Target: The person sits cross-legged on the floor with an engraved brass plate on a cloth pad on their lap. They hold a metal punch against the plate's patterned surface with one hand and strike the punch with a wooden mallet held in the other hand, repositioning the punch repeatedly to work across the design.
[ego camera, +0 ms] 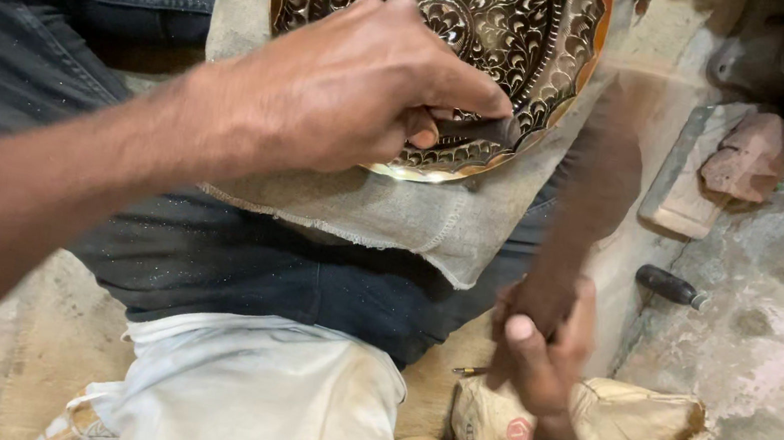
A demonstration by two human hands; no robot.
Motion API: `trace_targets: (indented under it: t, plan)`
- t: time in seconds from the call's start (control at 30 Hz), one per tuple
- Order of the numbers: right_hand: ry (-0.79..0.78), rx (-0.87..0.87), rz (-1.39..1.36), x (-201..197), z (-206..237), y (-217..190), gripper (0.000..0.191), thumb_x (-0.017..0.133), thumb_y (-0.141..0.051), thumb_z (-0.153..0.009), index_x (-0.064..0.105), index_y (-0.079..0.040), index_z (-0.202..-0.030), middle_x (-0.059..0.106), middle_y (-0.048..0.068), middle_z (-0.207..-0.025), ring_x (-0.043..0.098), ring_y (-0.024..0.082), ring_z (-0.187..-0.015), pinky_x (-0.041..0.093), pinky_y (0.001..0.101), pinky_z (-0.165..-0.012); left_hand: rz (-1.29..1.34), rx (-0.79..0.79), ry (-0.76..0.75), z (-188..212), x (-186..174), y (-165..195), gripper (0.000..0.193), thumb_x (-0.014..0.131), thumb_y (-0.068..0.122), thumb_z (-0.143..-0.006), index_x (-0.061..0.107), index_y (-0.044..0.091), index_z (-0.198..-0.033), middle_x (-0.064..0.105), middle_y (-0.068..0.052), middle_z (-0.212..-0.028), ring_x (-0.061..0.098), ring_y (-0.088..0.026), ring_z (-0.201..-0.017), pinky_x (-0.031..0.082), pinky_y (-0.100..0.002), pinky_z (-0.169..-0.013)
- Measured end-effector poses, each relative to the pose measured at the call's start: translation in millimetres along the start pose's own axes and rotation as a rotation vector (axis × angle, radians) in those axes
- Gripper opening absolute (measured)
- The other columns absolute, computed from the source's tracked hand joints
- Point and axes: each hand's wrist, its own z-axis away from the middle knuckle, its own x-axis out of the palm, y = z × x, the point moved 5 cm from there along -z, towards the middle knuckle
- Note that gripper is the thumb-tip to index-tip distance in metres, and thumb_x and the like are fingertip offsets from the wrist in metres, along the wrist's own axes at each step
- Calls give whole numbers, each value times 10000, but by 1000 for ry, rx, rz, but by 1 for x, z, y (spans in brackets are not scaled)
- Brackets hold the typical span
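- Brass-coloured round plate [499, 22], densely engraved with dark scrollwork, lies on a grey cloth [393, 215] spread over the person's dark-trousered leg [235, 260], tilted toward the lap.
- Left hand [348, 93] is curled shut, thumb and fingers pinching a short dark metal chisel [480, 129] whose tip meets the plate near its lower rim.
- Right hand [542, 346] is wrapped tight around the lower end of a brown wooden mallet handle [593, 191]; the rest of the mallet is a motion blur, so I cannot tell where its head is.
- Risk: a blow landing off the chisel could hit the left thumb or knuckles, which sit just beside the struck end.
- Risk: a chisel tip held at a slant may skid and scar the fine pattern.
- Risk: the plate rests only on cloth and leg, so a hard strike may shift it.
- Nearby, a black-handled tool [668, 285] lies on the dusty floor.
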Motion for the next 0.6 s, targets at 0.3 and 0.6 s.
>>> trace_targets:
  t: [0.3,0.6]
  plan:
    - [163,153,-242,58,48,26,655,722,-402,-942,383,8,-1324,615,118,-932,642,174,-758,585,317,-619,73,-2,-178,-18,-19,2,475,757,-44,-816,716,79,-1273,775,-163,-936,775,-218,-797,606,-372,-643]
    - [223,74,-296,66,31,6,563,726,-358,-976,430,-3,-1297,626,149,-860,624,191,-681,552,327,-592,39,54,-314,-18,-26,7,433,756,1,-793,725,109,-1211,770,-172,-876,768,-278,-777,574,-438,-634]
